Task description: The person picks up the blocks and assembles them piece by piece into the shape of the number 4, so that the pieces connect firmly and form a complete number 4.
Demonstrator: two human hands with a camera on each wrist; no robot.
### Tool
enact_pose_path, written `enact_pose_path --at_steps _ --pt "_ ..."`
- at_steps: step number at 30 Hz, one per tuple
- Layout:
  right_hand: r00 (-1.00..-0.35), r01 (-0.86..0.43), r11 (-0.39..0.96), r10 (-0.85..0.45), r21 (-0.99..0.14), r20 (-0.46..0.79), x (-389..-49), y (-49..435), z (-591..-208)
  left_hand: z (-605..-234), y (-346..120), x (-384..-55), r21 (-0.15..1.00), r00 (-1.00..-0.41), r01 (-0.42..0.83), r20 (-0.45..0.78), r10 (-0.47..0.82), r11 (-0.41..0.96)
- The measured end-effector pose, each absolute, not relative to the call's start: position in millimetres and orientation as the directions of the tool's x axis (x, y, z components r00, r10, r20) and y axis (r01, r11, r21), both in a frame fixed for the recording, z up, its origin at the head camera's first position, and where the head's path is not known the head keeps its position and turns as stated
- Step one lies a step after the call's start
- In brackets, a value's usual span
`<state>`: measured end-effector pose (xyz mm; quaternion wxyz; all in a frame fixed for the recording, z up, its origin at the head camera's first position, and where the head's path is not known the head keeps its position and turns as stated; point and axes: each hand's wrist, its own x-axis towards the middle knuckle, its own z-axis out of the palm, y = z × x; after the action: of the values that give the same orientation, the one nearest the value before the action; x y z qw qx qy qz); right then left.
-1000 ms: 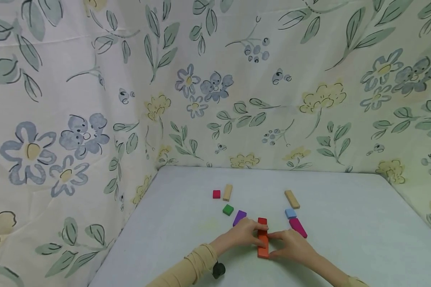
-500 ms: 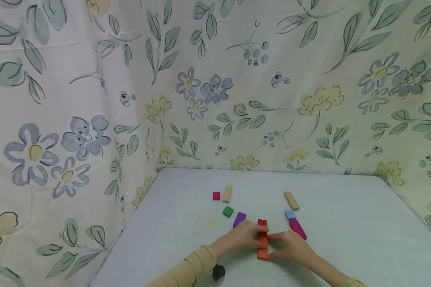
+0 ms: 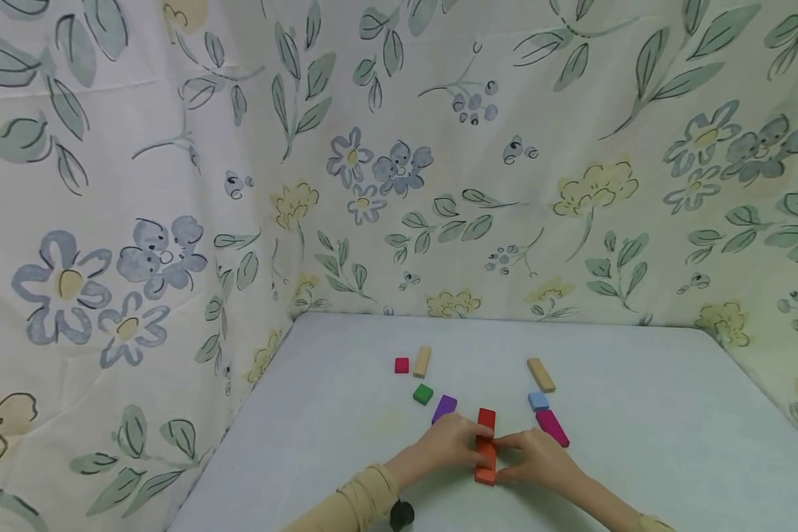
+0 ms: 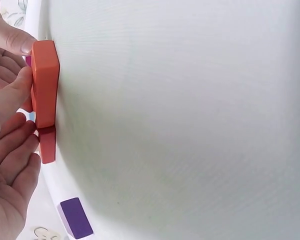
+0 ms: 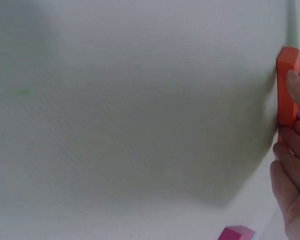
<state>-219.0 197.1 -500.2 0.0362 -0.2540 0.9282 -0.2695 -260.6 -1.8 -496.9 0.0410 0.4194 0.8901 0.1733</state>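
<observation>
An orange block (image 3: 485,477) lies lengthwise in front of me on the white table, its far end against a red block (image 3: 486,418). My left hand (image 3: 447,443) holds the orange block from the left, thumb over it and fingers by the joint with the red one. From the right, my right hand (image 3: 539,462) grips the same orange block, index finger near the joint and thumb toward the near end. In the left wrist view, both thumbs reach the orange block (image 4: 45,85). The right wrist view has my right thumb across the orange block (image 5: 287,107).
Left of the blocks lie a purple block (image 3: 444,408), a green cube (image 3: 423,394), a red cube (image 3: 402,366) and a beige block (image 3: 422,362). To the right are a magenta block (image 3: 553,428), a light blue block (image 3: 538,401) and another beige block (image 3: 541,374). Floral cloth (image 3: 479,162) hangs behind.
The head view has tilted slightly, so the scene sits a little lower. Both hands stay on the orange block in nearly the same pose, and the other blocks have not moved.
</observation>
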Motion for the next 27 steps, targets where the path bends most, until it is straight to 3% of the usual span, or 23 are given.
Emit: enact_pose_path --at_steps 8,19,27 --pt "-0.894 -0.412 0.761 -0.445 -0.501 0.059 -221.0 197.3 -503.4 -500.2 -3.4 -254.8 0.429 -0.666 0.696 0.087 0.740 0.576" --pt "-0.907 -0.379 0.755 -0.418 -0.535 0.052 -224.0 195.5 -500.8 -500.9 0.7 -250.1 0.438 -0.709 0.660 0.095 0.699 0.610" --pt "-0.885 -0.434 0.720 -0.453 -0.542 0.107 -219.9 202.9 -499.2 -506.4 -3.1 -253.1 0.472 -0.712 0.655 0.123 0.692 0.590"
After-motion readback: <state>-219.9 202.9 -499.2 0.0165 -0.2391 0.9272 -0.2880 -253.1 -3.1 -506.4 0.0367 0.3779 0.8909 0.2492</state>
